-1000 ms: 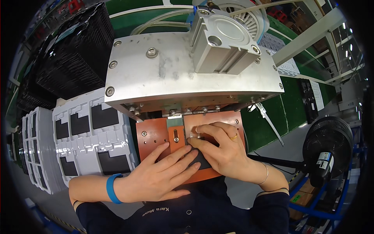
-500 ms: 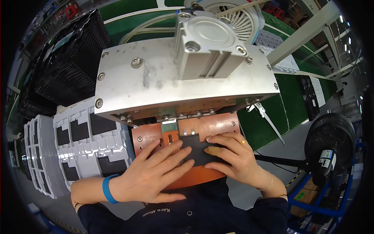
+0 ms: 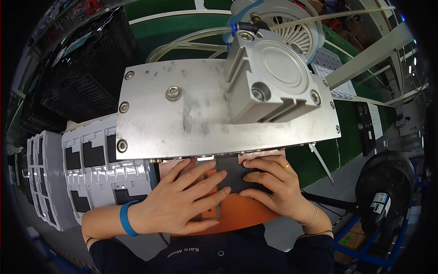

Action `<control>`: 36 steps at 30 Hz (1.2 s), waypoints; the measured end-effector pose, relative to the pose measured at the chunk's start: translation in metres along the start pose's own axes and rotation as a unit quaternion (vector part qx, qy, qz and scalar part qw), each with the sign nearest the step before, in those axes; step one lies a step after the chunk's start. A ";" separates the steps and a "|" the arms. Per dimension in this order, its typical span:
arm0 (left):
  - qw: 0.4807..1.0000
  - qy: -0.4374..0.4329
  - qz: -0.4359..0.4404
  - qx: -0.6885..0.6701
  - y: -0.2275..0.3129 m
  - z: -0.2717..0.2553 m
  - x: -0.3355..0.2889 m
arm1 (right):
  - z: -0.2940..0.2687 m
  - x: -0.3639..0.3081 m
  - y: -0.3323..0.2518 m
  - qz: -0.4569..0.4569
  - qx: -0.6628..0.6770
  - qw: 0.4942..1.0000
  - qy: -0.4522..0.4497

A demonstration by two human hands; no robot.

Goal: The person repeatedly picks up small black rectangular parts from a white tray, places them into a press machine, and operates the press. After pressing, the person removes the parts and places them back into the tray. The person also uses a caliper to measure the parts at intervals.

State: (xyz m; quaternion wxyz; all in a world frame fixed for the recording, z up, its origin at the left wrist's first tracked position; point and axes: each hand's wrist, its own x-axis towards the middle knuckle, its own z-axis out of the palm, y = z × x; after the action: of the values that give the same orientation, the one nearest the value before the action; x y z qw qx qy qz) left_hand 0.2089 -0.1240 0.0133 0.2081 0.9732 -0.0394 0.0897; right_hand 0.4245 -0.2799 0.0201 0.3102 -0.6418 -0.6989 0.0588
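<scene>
A dark grey flat piece [image 3: 232,175] lies on an orange-brown fixture plate [image 3: 255,206] under the front edge of a silver metal press [image 3: 182,132]. My left hand [image 3: 185,196] is stretched out with fingers spread, lying over the fixture's left part. Its fingertips come to the left edge of the grey piece. Bent fingers and thumb of my right hand [image 3: 273,185] hold the grey piece by its right end, which they partly cover. Between the hands, part of an orange slotted insert [image 3: 210,213] shows below my left fingers. The press hides the far side of the fixture.
White moulded trays [image 3: 107,176] with dark flat pieces stand at the left, in front of stacked black trays [image 3: 86,68]. A silver cylinder [image 3: 283,77] with air hoses tops the press. At right are a caliper [image 3: 322,162] on the green bench and a black fan [image 3: 385,182].
The view has shifted, so the press sits lower in the picture and covers more of the fixture. Both hands keep nearly the same places on the fixture and the grey piece.
</scene>
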 end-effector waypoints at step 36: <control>1.000 -0.025 -0.003 -0.011 0.000 0.000 -0.001 | -0.002 -0.003 0.000 0.038 0.013 0.999 -0.032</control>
State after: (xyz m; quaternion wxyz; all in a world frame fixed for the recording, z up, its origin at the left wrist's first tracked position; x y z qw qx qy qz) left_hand 0.2081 -0.1241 0.0131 0.2185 0.9728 -0.0423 0.0640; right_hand 0.4255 -0.2834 0.0207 0.2935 -0.6617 -0.6826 0.1007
